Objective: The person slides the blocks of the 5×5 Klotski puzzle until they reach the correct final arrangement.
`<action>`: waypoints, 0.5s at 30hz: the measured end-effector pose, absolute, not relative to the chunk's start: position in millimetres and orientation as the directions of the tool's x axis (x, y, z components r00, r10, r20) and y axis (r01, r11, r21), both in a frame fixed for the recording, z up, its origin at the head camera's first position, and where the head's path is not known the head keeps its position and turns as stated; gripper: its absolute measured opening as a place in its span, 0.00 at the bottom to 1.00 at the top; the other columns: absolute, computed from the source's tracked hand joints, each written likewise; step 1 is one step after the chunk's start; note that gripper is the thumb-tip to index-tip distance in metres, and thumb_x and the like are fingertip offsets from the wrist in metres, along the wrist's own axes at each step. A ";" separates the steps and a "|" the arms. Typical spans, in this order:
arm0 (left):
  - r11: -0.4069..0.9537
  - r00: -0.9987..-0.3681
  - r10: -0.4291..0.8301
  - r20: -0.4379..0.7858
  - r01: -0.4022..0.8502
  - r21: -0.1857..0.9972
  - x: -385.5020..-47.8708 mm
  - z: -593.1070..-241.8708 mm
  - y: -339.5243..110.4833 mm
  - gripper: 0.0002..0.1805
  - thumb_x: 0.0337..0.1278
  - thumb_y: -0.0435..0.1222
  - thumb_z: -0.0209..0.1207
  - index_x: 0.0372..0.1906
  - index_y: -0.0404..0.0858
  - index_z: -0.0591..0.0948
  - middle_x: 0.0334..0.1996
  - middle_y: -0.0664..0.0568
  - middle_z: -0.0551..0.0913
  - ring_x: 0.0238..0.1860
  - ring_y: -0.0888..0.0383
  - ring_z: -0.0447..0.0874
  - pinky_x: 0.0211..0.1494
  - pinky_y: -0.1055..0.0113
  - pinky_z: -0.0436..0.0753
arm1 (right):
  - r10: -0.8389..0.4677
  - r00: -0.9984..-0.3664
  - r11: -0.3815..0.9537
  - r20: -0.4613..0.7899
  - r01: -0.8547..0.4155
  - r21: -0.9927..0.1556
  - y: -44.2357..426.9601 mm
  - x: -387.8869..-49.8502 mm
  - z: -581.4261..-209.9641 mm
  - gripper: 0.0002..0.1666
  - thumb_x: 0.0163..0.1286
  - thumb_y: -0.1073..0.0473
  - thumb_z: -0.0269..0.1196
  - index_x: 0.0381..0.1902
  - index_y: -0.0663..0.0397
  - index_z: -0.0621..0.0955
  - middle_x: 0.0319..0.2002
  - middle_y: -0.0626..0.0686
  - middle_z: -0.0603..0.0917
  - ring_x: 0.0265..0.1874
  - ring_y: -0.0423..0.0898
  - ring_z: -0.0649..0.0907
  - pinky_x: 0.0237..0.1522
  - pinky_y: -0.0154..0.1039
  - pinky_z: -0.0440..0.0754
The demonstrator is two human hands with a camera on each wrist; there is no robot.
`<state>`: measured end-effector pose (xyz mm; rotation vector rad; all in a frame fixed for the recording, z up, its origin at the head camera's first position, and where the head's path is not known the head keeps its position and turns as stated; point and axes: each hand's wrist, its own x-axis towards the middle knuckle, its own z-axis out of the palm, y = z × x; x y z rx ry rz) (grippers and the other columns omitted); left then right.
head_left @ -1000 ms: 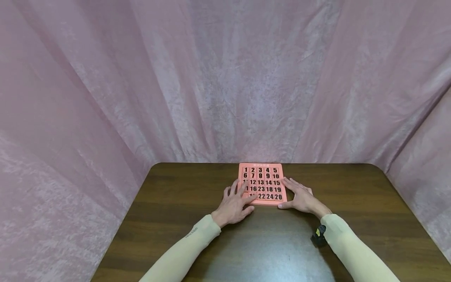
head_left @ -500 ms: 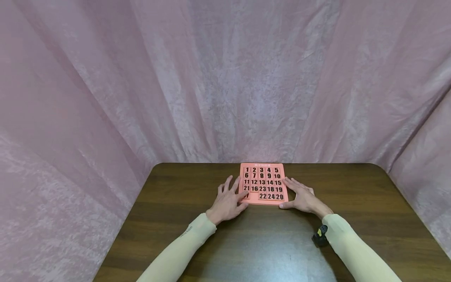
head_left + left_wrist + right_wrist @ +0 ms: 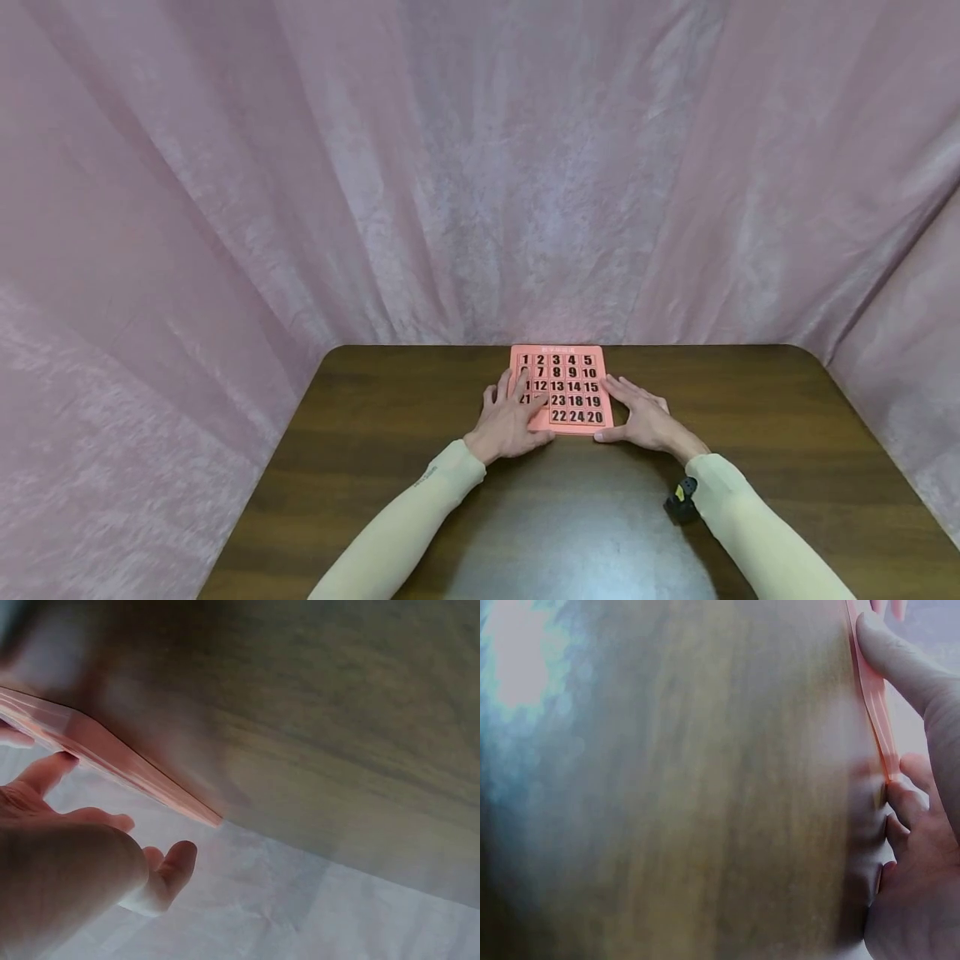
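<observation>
A pink sliding number puzzle (image 3: 573,393) lies at the table's far edge, its black-numbered tiles in rows. My left hand (image 3: 504,423) is over its lower left part, index fingertip on the tile in the fourth row beside 23; its other fingers spread over the left columns and hide some tiles. In the bottom row, a bare slot shows left of 22. At the lower right corner, my right hand (image 3: 643,419) holds the frame, thumb at the front edge and fingers along the right side. In the right wrist view the thumb (image 3: 900,656) presses the frame's pink side (image 3: 877,712).
The brown wooden table (image 3: 375,433) reaches out on both sides of the puzzle. Behind it hangs a pink velvet curtain (image 3: 480,183). A small black device (image 3: 681,500) sits at the right wrist.
My left hand drew back left with its index on the bottom-left tile, then moved right and up onto the fourth row. The bottom-row tile slid left, opening a slot. The right hand stays put.
</observation>
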<state>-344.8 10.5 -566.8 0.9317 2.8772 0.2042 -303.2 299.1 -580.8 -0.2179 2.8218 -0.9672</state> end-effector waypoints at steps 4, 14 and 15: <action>0.795 -0.803 0.595 -0.039 0.580 0.179 -342.6 -565.8 11.0 0.41 0.72 0.66 0.57 0.84 0.57 0.71 0.90 0.43 0.53 0.90 0.34 0.44 0.81 0.31 0.61 | -0.186 -0.978 0.790 -0.096 -0.091 -0.606 300.4 -305.4 -580.0 0.69 0.60 0.35 0.81 0.88 0.54 0.60 0.88 0.65 0.57 0.87 0.70 0.55 0.73 0.77 0.55; 0.789 -0.797 0.604 -0.009 0.597 0.145 -326.0 -569.2 5.7 0.39 0.71 0.64 0.61 0.81 0.56 0.74 0.91 0.44 0.51 0.89 0.34 0.46 0.80 0.32 0.64 | -0.185 -0.978 0.795 -0.101 -0.088 -0.600 299.1 -304.4 -582.2 0.70 0.60 0.34 0.80 0.88 0.55 0.60 0.88 0.66 0.57 0.87 0.70 0.56 0.73 0.76 0.55; 0.790 -0.797 0.604 -0.006 0.598 0.139 -324.5 -569.7 5.1 0.39 0.71 0.64 0.61 0.81 0.57 0.75 0.91 0.44 0.52 0.89 0.34 0.46 0.80 0.33 0.64 | -0.184 -0.978 0.795 -0.099 -0.089 -0.601 299.1 -304.2 -582.1 0.70 0.60 0.34 0.80 0.88 0.55 0.60 0.88 0.66 0.57 0.87 0.70 0.56 0.73 0.76 0.55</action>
